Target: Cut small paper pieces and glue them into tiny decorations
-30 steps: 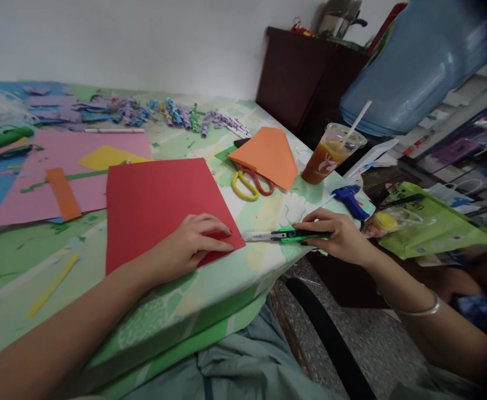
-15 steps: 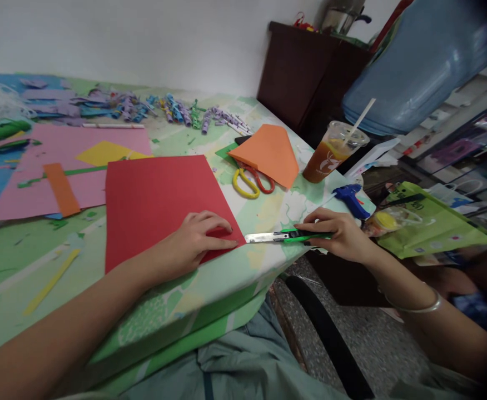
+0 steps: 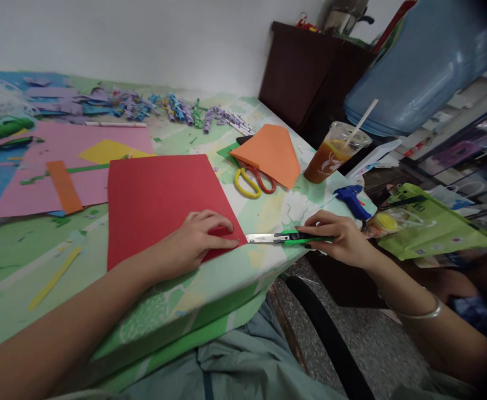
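Observation:
A sheet of red paper (image 3: 160, 200) lies at the table's near edge. My left hand (image 3: 204, 239) rests on its near right part, pressing it down with fingers stretched out and fingertips close to the corner. In my right hand (image 3: 337, 236) is a green and black utility knife (image 3: 291, 238), gripped by its handle between thumb and fingers. The long blade (image 3: 262, 238) is out and points left, its tip at the corner of the red paper. Whether the tip goes under the sheet I cannot tell.
Yellow and red handled scissors (image 3: 247, 183) lie partly under orange paper (image 3: 268, 153). A drink cup (image 3: 327, 158) and a blue glue gun (image 3: 354, 201) stand to the right. Pink paper (image 3: 22, 191), a yellow strip (image 3: 55, 278) and curled paper pieces (image 3: 177, 108) cover the left and back.
The view has shifted very slightly. Both hands, the knife and the red paper keep practically the same positions to one another.

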The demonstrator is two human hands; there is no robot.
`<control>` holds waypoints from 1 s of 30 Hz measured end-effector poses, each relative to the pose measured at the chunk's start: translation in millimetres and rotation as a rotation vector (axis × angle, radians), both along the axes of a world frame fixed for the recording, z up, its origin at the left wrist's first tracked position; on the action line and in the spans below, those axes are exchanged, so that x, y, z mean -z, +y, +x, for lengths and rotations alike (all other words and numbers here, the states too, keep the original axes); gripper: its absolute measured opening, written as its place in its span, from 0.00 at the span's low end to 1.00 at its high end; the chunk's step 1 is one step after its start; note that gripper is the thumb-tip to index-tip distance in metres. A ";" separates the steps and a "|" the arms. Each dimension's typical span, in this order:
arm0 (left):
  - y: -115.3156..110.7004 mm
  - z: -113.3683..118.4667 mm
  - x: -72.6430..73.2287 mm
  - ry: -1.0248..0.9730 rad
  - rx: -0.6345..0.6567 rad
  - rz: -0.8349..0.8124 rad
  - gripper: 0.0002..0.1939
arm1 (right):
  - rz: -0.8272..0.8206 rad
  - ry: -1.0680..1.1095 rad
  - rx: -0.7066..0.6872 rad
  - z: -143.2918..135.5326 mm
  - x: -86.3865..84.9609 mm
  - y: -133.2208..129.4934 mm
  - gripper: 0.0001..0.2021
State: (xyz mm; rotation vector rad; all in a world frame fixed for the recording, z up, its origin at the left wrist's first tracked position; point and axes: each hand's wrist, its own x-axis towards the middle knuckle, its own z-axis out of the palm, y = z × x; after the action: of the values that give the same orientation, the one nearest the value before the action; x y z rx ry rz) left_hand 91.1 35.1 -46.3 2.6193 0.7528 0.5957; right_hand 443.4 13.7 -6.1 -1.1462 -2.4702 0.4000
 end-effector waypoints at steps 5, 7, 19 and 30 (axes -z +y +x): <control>0.9 -1.5 3.6 0.038 -0.001 0.019 0.18 | 0.007 -0.004 0.014 0.2 -0.1 -2.1 0.14; 1.1 -2.0 4.7 0.041 -0.002 0.029 0.18 | 0.007 0.001 0.023 -0.6 -0.3 -2.6 0.14; -0.4 -0.6 1.3 0.054 -0.002 0.026 0.17 | 0.035 -0.002 0.009 -2.4 2.0 -10.3 0.15; 1.1 -0.9 2.9 0.039 0.005 0.025 0.17 | 0.046 -0.025 0.010 -6.1 -1.5 -12.6 0.15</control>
State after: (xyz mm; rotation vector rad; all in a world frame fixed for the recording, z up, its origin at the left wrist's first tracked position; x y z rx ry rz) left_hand 90.2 36.2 -49.3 2.6619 0.7544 0.5575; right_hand 437.4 1.2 -4.5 -1.1512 -2.4812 0.3254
